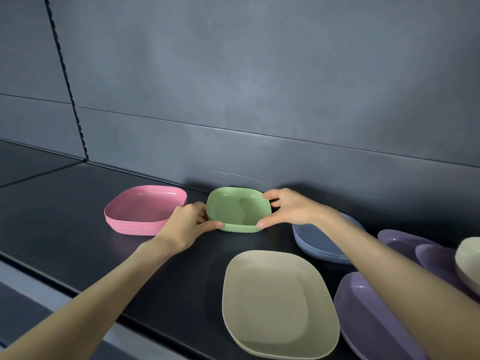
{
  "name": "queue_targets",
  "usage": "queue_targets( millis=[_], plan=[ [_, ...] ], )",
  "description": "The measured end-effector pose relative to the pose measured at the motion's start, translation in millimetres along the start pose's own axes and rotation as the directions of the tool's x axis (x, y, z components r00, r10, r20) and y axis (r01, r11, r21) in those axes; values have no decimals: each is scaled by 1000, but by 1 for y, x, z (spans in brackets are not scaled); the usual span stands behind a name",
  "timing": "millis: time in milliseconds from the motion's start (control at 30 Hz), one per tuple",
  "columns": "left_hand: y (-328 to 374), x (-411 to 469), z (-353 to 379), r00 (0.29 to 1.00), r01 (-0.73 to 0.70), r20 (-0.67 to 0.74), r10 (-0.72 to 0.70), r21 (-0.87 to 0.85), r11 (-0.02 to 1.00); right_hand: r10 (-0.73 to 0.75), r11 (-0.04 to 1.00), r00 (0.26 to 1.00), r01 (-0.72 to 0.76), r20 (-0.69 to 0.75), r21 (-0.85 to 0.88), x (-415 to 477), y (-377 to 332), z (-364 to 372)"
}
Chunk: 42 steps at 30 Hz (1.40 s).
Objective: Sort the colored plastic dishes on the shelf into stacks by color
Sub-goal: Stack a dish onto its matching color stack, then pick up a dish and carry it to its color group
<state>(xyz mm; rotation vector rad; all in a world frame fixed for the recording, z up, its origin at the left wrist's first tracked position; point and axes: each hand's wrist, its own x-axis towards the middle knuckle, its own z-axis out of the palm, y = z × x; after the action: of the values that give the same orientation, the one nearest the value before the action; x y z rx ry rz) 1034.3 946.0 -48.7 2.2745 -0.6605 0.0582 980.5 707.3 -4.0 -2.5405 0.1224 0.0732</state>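
A dark shelf (pixel 78 216) against a grey back panel holds square plastic dishes, partly sorted. At the back left sits a neat pink stack (pixel 145 210); just right of it, near the back panel, is a green stack (pixel 239 210) of at least two dishes. Further right, a blue stack (pixel 319 242) lies partly hidden under the right forearm. Sorting looks well along but unfinished — a beige dish (pixel 280 302) lies alone at the front edge, purple dishes (pixel 368 318) are spread loosely at the right, and another beige dish (pixel 468 261) rests on top of them. Both bare arms reach forward from the bottom corners. The left hand (pixel 187 224) pinches the green stack's left rim, thumb along the front edge. The right hand (pixel 288 207) grips the right rim, thumb at the front corner and fingers curled over the far edge — seemingly squaring up the green dishes.
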Motion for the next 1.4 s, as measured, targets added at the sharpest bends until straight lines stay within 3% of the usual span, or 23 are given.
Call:
queue_targets(
  millis=[233, 400, 500, 733, 933, 1133, 1400],
  plan=[
    [6, -2, -5, 999, 26, 44, -31, 101, 995, 3, 999, 1000, -4, -22, -53, -10, -4, 0],
    [26, -14, -16, 993, -120, 40, 113, 386, 915, -32, 980, 983, -4, -178, -197, -37, -9, -7],
    [52, -17, -20, 972, -235, 85, 221, 434, 869, -28, 963, 957, -51, -287, -263, -62, -3, -19],
    [142, -13, -10, 826, -558, 243, 509, 483, 675, 18, 892, 895, -216, -445, -398, -149, 15, -66],
    [217, -20, 21, 700, -708, 294, 650, 404, 579, 93, 801, 831, -390, -548, -455, -230, 36, -101],
    [259, -38, 68, 650, -758, 360, 669, 255, 600, 173, 749, 800, -486, -575, -451, -297, 70, -115],
    [287, -59, 131, 718, -617, 454, 527, 66, 784, 272, 824, 818, -471, -507, -317, -349, 118, -120]
  ],
)
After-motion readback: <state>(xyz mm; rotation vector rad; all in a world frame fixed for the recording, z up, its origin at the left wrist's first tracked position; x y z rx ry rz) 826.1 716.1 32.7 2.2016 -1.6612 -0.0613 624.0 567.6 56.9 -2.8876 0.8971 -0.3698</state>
